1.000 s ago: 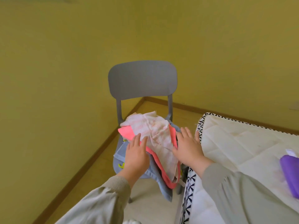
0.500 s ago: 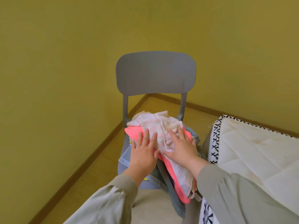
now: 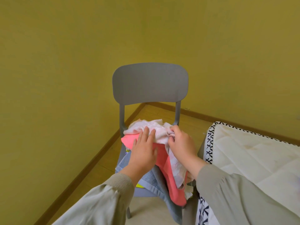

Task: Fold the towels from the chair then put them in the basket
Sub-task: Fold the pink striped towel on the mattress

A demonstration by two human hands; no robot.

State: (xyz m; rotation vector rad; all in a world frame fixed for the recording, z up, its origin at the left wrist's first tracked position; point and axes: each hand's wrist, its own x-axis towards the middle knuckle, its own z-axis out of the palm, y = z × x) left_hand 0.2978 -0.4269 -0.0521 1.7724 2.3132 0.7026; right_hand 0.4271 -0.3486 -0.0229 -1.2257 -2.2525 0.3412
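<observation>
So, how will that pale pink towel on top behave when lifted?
Probably floppy: the pale pink towel bunches where the right hand grips it and hangs limply off the chair. Likely light: it looks thin. It may drag the coral towel beneath, though the left hand rests on it.

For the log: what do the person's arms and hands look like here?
Loose, pale grey-beige long sleeves cover both arms; the left sleeve ends in a ribbed knit cuff, and the right sleeve is the same fabric. The left hand and right hand are bare: no gloves, rings or watch show.
</observation>
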